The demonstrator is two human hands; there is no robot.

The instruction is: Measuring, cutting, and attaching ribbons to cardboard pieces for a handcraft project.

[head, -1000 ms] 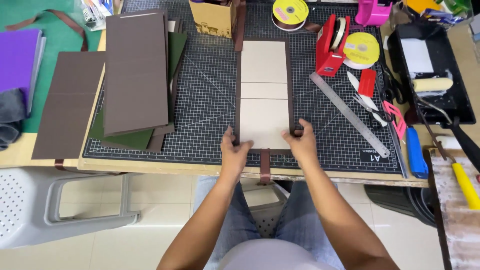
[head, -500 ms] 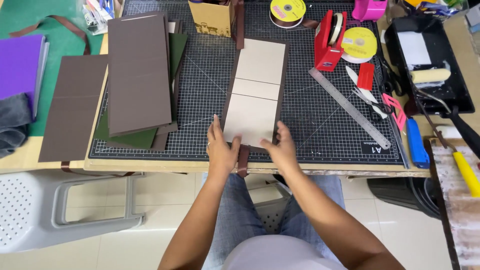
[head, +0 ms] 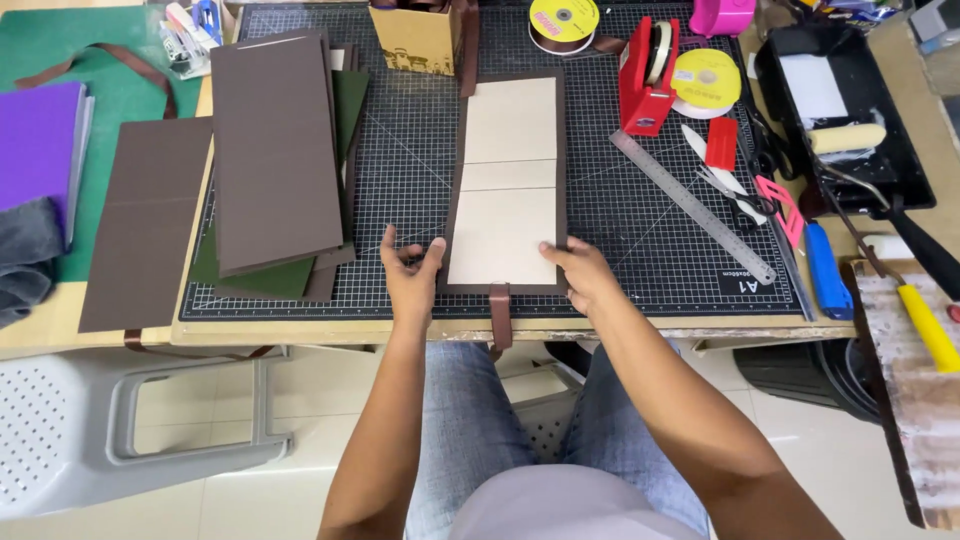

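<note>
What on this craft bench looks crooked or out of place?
Little stands out. The brown cover between the left hand and right hand lies square to the cutting mat. The metal ruler lies diagonally, and the stack of brown boards is slightly fanned.

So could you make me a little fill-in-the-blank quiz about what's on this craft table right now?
1. Both hands, left hand and right hand, rest on the sides of a brown cover lined with ___ panels.
2. The cover lies on a black gridded cutting ___.
3. The steel ruler lies to the ___ of the cover.

Missing words: cream; mat; right
</note>
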